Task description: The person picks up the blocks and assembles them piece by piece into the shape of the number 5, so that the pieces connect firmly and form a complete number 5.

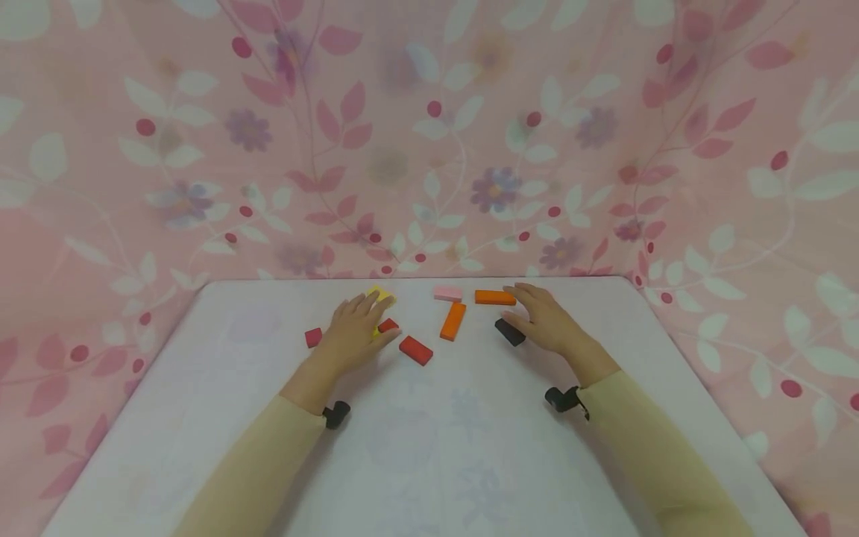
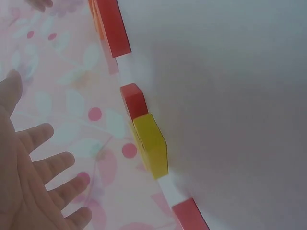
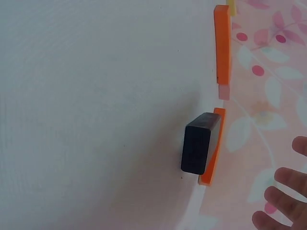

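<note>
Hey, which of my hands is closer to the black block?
Right. Your right hand is right by the black block; your left hand is farther off to the block's left, near a yellow block.

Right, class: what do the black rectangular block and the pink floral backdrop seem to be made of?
Black rectangular block: possibly painted wood or plastic, smooth and mostly matte; its flat, evenly coloured faces show no grain, so either fits.
Pink floral backdrop: probably printed fabric, matte; the soft-edged print without glare suggests it, though paper isn't ruled out.

red blocks (image 1: 416, 350) | orange blocks (image 1: 452, 321) | yellow block (image 2: 152, 146) | pink block (image 1: 447, 293) | black block (image 3: 195, 149) | white tabletop (image 1: 416, 477) | pink floral backdrop (image 1: 389, 164)
</note>
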A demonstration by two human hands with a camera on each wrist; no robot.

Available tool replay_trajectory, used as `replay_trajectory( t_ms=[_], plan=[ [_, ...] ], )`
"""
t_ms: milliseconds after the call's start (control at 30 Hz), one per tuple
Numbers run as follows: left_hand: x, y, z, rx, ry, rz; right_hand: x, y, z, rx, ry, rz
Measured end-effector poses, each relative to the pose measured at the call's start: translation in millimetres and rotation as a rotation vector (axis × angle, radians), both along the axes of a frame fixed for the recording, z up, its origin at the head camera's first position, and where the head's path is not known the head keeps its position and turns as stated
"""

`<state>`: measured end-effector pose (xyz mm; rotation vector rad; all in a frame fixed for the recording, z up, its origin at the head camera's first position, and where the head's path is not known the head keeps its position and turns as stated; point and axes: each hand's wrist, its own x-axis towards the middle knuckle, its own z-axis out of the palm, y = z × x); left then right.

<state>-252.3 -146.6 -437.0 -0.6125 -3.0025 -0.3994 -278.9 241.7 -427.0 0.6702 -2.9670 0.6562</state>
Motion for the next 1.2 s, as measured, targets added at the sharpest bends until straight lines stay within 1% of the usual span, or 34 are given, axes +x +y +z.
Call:
replay_trajectory(
  t_ms=[100, 200, 333, 433, 567, 700, 833, 933, 1067, 1200],
  plan=[
    [-7.7, 6.6, -1.6, 0.014, -0.008, -0.014, -7.2, -3.6, -1.8, -0.02, 0.01, 0.002],
    [-15.6, 13.5, -6.1, 0.024, -0.017, -0.019, -16.1, -7.1, -7.0, -0.041, 0.018, -0.005],
    [-24.8, 22.9, -13.1, 0.031, -0.026, -0.031, -26.3, -10.7, -15.1, -0.061, -0.002, -0.055],
    [-30.0, 30.6, -14.0, 0.041, -0.048, -0.043, -32.8, -12.6, -17.6, -0.068, -0.016, -0.09],
    [-35.9, 39.3, -12.7, 0.059, -0.069, -0.041, -41.3, -15.9, -18.6, -0.053, -0.019, -0.093],
    [-44.1, 47.1, -17.0, 0.101, -0.08, -0.027, -48.3, -20.1, -20.7, -0.053, -0.051, -0.094],
    [-53.4, 57.0, -24.5, 0.136, -0.117, -0.002, -54.6, -22.8, -25.4, -0.068, -0.087, -0.117],
    [-59.0, 63.7, -27.4, 0.146, -0.142, 0.024, -58.8, -24.7, -28.8, -0.085, -0.105, -0.139],
    [-66.4, 72.7, -26.2, 0.15, -0.156, 0.046, -65.2, -26.4, -30.8, -0.113, -0.12, -0.156],
    [-73.8, 83.6, -23.8, 0.205, -0.177, 0.05, -71.1, -25.8, -31.0, -0.122, -0.15, -0.183]
  ],
)
